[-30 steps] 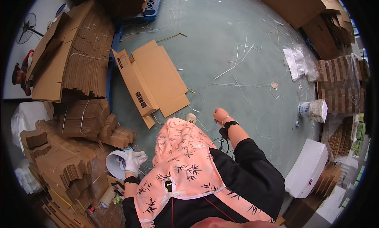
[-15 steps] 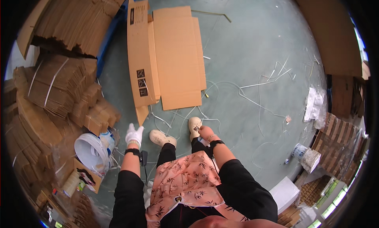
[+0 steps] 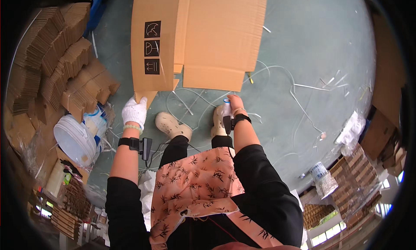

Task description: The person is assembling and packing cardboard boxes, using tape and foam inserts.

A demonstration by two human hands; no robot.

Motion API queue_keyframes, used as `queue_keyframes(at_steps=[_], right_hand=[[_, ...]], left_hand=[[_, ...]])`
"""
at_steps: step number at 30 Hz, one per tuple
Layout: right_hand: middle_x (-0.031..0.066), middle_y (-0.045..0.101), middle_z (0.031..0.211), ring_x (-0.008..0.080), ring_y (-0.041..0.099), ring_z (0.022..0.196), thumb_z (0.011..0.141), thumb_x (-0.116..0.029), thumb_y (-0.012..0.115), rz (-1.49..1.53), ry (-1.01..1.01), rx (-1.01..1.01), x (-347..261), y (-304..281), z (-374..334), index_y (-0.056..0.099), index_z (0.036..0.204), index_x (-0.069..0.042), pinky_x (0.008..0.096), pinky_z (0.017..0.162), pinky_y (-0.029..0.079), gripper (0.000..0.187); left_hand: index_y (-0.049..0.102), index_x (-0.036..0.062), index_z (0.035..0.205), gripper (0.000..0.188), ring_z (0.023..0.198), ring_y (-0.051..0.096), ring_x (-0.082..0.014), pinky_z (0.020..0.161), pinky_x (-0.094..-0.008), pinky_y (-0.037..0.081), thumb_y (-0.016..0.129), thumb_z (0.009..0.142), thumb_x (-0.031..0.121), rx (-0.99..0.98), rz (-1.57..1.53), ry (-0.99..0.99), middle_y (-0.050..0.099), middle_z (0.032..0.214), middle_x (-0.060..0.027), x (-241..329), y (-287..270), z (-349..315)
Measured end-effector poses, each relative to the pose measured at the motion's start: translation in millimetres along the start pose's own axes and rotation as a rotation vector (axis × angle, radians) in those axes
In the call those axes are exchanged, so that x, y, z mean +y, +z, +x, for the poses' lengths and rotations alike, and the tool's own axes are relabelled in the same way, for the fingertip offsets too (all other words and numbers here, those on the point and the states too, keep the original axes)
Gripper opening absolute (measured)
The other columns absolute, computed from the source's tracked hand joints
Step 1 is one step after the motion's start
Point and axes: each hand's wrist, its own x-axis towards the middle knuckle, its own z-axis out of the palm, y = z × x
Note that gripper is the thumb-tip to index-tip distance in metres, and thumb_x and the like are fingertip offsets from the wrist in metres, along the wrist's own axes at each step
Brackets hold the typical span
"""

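Observation:
A cardboard box point(image 3: 221, 38), opened out with one printed side panel raised, lies on the floor ahead of my feet. My left hand point(image 3: 135, 111), in a white knitted glove, is closed on a small flap at the box's near left corner. My bare right hand point(image 3: 235, 103) is closed just short of the box's near right edge. It holds a small whitish thing with a blue rim point(image 3: 226, 106), whose kind I cannot make out; its fingertips are partly hidden.
Bundled flat cardboard point(image 3: 56, 55) is piled at the left, beside a white bucket point(image 3: 74, 139). Loose white straps point(image 3: 303, 113) lie across the green floor. A plastic-wrapped container point(image 3: 324, 180) and stacked brown cardboard point(image 3: 353, 176) stand at the right.
My view has come closer to the box. My left hand has gone from open beside the corner to gripping its flap. My right hand has moved forward toward the near edge.

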Motion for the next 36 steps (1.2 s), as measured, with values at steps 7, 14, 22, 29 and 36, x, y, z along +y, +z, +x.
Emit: queue_keyframes(at_steps=[7, 14, 22, 29, 36], right_hand=[[0.0102, 0.063, 0.084, 0.0247, 0.061, 0.077, 0.079, -0.016, 0.065, 0.591, 0.147, 0.022, 23.2, 24.3, 38.6, 0.060, 0.099, -0.001, 0.0390, 0.073, 0.050, 0.026], [0.0099, 0.066, 0.106, 0.0275, 0.063, 0.095, 0.088, -0.026, 0.065, 1.133, 0.046, -0.143, -20.6, -3.6, 18.1, 0.061, 0.109, -0.002, 0.0435, 0.084, 0.051, 0.032], [-0.0045, 0.059, 0.076, 0.0041, 0.047, 0.061, 0.088, -0.014, 0.068, 0.531, -0.727, 0.432, -145.6, -159.3, -201.1, 0.066, 0.088, -0.008, 0.0213, 0.052, 0.036, 0.007], [0.0074, 0.053, 0.065, 0.0238, 0.050, 0.054, 0.076, 0.003, 0.063, -0.832, -1.387, 0.397, -247.8, -168.3, -422.7, 0.063, 0.083, -0.005, 0.0337, 0.051, 0.041, 0.011], [0.0113, 0.057, 0.092, 0.0317, 0.060, 0.075, 0.070, -0.002, 0.056, -1.282, -1.504, 0.223, -253.7, -50.7, -546.6, 0.054, 0.129, -0.010, 0.0408, 0.060, 0.049, 0.059]], left_hand=[[0.065, 0.0046, 0.109, 0.037, 0.097, 0.064, -0.0297, 0.082, -0.0349, 0.049, 0.061, 0.086, 0.033, -0.040, -0.164, 0.071, 0.068, 0.104, -0.0157, -40.8, -10.0, 19.7], [0.066, -0.0013, 0.107, 0.035, 0.086, 0.064, -0.0151, 0.078, -0.0300, 0.049, 0.065, 0.086, 0.026, -0.094, -0.337, 0.038, 0.071, 0.097, -0.0076, -40.0, -5.1, 18.3], [0.066, -0.0048, 0.100, 0.053, 0.087, 0.067, -0.0302, 0.078, -0.0370, 0.052, 0.067, 0.079, 0.045, -0.431, -0.343, -0.042, 0.069, 0.093, -0.0188, -9.0, 69.4, -29.8], [0.065, -0.0002, 0.105, 0.040, 0.083, 0.067, -0.0224, 0.074, -0.0335, 0.052, 0.063, 0.083, 0.034, -0.692, -0.748, 0.260, 0.069, 0.092, -0.0133, 69.4, 52.4, -166.6], [0.063, -0.0038, 0.104, 0.041, 0.077, 0.064, -0.0251, 0.066, -0.0409, 0.051, 0.059, 0.087, 0.034, -0.623, -0.425, 0.636, 0.062, 0.085, -0.0195, 61.6, -117.3, -240.5]])
